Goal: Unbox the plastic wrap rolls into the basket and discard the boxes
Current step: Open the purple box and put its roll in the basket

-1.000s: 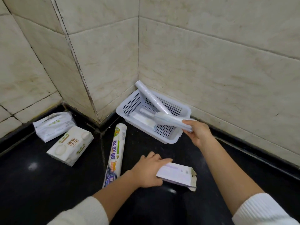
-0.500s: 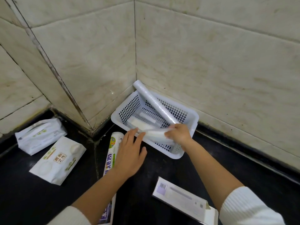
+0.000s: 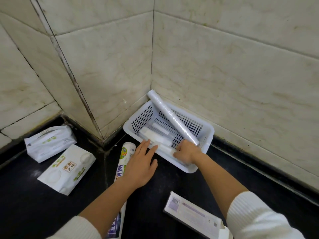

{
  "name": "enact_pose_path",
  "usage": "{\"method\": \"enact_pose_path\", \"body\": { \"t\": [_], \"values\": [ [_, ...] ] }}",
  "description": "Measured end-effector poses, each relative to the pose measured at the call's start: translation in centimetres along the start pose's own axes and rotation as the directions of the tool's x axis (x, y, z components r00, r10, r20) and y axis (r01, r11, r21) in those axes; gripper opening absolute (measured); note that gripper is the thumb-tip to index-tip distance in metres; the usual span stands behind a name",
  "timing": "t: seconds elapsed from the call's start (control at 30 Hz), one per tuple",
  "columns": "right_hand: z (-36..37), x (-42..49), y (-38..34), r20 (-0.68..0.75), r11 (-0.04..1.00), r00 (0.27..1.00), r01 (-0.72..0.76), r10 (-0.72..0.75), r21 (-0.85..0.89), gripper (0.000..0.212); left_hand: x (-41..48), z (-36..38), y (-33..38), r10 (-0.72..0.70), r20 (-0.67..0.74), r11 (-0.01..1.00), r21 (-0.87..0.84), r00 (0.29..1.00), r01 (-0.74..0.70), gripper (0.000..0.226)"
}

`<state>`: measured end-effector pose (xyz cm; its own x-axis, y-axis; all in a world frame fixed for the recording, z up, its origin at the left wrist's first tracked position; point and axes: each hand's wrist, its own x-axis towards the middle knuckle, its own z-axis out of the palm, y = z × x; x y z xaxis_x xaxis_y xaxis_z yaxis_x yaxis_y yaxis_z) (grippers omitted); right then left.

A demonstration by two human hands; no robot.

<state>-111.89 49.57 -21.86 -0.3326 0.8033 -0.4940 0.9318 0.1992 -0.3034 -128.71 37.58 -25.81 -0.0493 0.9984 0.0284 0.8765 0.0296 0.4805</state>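
A white perforated basket (image 3: 206, 131) stands in the wall corner on the black floor. A long clear roll (image 3: 170, 117) leans across it, one end poking over the far rim. Other white rolls lie in its bottom. My right hand (image 3: 187, 151) is over the near rim, closed on a white plastic wrap roll (image 3: 164, 149) lowered into the basket. My left hand (image 3: 140, 163) hovers flat with fingers spread at the basket's near left edge, over a printed boxed roll (image 3: 126, 153). An opened pale purple box (image 3: 193, 215) lies on the floor at the front right.
Two white soft packs (image 3: 66, 169) (image 3: 49, 143) lie on the floor at the left. Tiled walls close in the corner behind the basket. Black floor stretches to the right of the basket.
My right hand has pushed the white roll lower into the basket. My left hand has come off the purple box and moved up to the basket's near edge. The view has shifted closer.
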Motion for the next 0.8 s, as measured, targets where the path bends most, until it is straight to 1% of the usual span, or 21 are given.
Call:
{"method": "enact_pose_path", "body": {
  "t": [0.07, 0.17, 0.27, 0.33, 0.37, 0.43, 0.47, 0.53, 0.6, 0.63, 0.7, 0.73, 0.8],
  "values": [
    [0.1, -0.1, -0.1, 0.051, 1.000, 0.999, 0.004, -0.004, 0.000, 0.008, 0.0, -0.1, -0.1, 0.013, 0.033, 1.000, 0.019, 0.999, -0.013, 0.059],
    [0.7, 0.1, -0.3, 0.023, 0.998, 1.000, -0.008, 0.010, -0.065, 0.026, 0.2, -0.4, -0.1, -0.003, 0.069, 1.000, -0.010, 0.998, 0.003, 0.059],
    [1.2, 0.1, -0.7, -0.037, 0.993, 0.999, -0.008, 0.004, -0.120, 0.025, 0.3, -0.5, 0.0, -0.014, 0.089, 1.000, -0.011, 0.996, 0.015, 0.059],
    [0.7, -0.1, -0.8, -0.057, 0.995, 0.998, 0.004, -0.010, -0.097, 0.027, 0.2, -0.9, 0.2, -0.007, 0.083, 0.999, -0.033, 0.997, 0.010, 0.058],
    [0.3, -0.3, -0.7, -0.083, 0.998, 0.996, 0.008, -0.013, -0.056, 0.027, 0.1, -1.2, 0.2, -0.003, 0.054, 0.998, -0.067, 0.999, 0.007, 0.058],
    [-0.7, -1.0, -0.7, -0.173, 0.997, 0.984, 0.045, -0.033, 0.064, 0.027, -0.5, -2.0, 0.1, -0.035, -0.061, 0.984, -0.178, 0.998, 0.024, 0.056],
    [-0.9, -1.6, -0.8, -0.226, 0.988, 0.973, 0.079, -0.048, 0.130, 0.026, -1.1, -2.5, -0.1, -0.085, -0.131, 0.969, -0.240, 0.988, 0.052, 0.055],
    [-1.1, -3.1, -1.4, -0.318, 0.954, 0.945, 0.159, -0.072, 0.256, 0.023, -3.0, -3.3, -1.1, -0.221, -0.260, 0.926, -0.358, 0.940, 0.119, 0.051],
    [-0.5, -5.0, -2.4, -0.399, 0.912, 0.912, 0.238, -0.092, 0.333, 0.016, -5.8, -3.7, -2.8, -0.363, -0.317, 0.874, -0.441, 0.876, 0.203, 0.045],
    [0.1, -6.0, -3.2, -0.430, 0.892, 0.898, 0.270, -0.098, 0.361, 0.011, -7.3, -3.7, -3.8, -0.428, -0.304, 0.846, -0.466, 0.851, 0.259, 0.042],
    [2.1, -7.8, -4.8, -0.447, 0.856, 0.886, 0.324, -0.125, 0.403, 0.004, -10.4, -3.2, -5.3, -0.532, -0.211, 0.776, -0.509, 0.820, 0.373, 0.041],
    [3.4, -8.5, -5.7, -0.427, 0.841, 0.893, 0.338, -0.145, 0.422, 0.005, -11.8, -2.9, -5.7, -0.563, -0.141, 0.741, -0.521, 0.814, 0.422, 0.042],
    [6.6, -9.6, -7.5, -0.338, 0.830, 0.925, 0.321, -0.172, 0.456, 0.006, -14.1, -2.2, -6.0, -0.586, -0.007, 0.685, -0.538, 0.811, 0.490, 0.047]
  ]
}}
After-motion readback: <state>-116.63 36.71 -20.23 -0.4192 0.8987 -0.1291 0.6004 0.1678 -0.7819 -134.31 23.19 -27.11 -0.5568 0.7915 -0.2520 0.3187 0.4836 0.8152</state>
